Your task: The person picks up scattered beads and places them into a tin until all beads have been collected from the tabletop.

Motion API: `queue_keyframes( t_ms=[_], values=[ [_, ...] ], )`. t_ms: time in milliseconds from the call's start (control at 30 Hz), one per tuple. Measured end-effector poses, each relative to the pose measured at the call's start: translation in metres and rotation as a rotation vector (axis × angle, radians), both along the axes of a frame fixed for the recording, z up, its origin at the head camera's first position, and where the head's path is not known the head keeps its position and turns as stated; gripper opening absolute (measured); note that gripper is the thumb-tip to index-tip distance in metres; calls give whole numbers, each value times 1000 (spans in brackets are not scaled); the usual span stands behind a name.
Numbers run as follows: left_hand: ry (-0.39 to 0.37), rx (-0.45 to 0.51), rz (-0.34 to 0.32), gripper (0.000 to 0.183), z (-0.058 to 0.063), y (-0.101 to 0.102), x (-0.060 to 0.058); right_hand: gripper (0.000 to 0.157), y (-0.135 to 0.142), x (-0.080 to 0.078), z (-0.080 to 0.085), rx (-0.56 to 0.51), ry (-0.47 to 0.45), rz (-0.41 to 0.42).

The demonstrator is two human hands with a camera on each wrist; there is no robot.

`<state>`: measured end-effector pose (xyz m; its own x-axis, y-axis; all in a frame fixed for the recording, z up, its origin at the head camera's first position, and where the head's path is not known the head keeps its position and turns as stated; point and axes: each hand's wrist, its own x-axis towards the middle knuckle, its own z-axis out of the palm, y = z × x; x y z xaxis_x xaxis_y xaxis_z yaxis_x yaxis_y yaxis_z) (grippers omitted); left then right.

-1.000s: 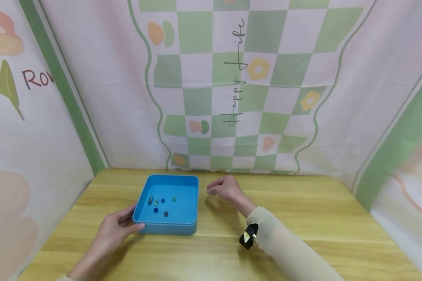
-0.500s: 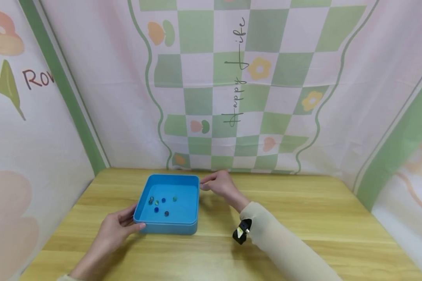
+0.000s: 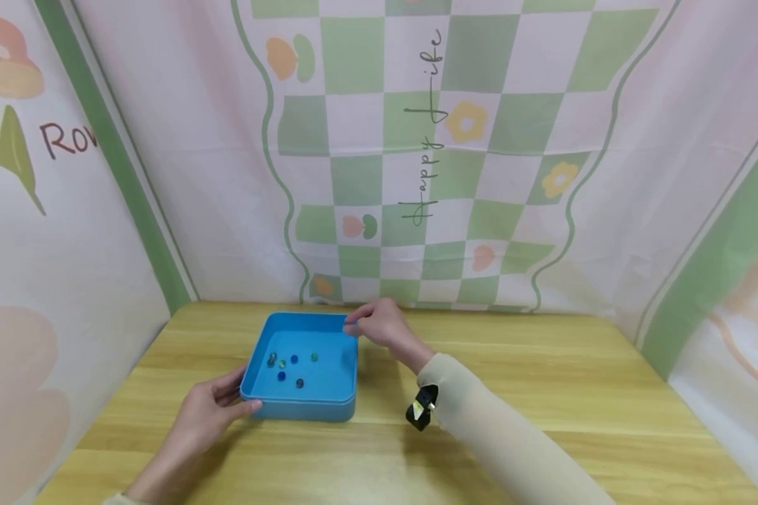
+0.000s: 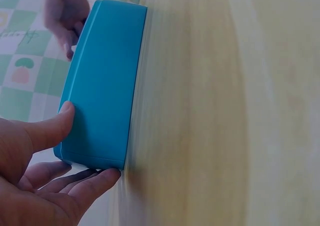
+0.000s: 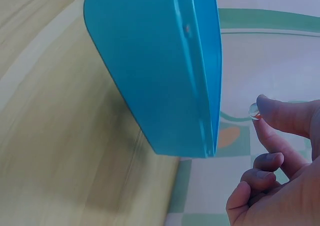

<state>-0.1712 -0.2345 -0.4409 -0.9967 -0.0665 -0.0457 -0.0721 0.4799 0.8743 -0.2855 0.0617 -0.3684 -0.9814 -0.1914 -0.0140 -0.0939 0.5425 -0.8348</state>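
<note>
A square blue plastic box point(image 3: 304, 411) without a lid stands on the wooden table, with several glass marbles point(image 3: 281, 376) scattered over its floor. My left hand point(image 3: 203, 415) grips its near left corner. In the left wrist view, the thumb point(image 4: 56, 126) presses on one wall and the fingers lie against the adjoining side. Over the far right corner of the rim is my right hand point(image 3: 387, 327). Its thumb and index finger pinch a clear marble point(image 5: 255, 111) with an orange streak, seen in the right wrist view above rim level.
Bare wooden tabletop point(image 3: 518, 393) extends to the right of the box and in front of it. A patterned cloth point(image 3: 347, 175) hangs right behind the far table edge, with more cloth at both sides. A small black device point(image 3: 422, 409) sits at the right sleeve's cuff.
My right hand has moved left and a little away from me, from beside the box to over its far right rim. The left hand and the box hold their place.
</note>
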Motion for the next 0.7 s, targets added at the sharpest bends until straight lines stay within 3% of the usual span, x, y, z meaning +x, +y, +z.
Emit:
queue_keyframes(
  t_ms=[700],
  values=[
    [-13,6,-10,80,0,-3,2,8,-32,1,3,17,-31,-3]
  ],
)
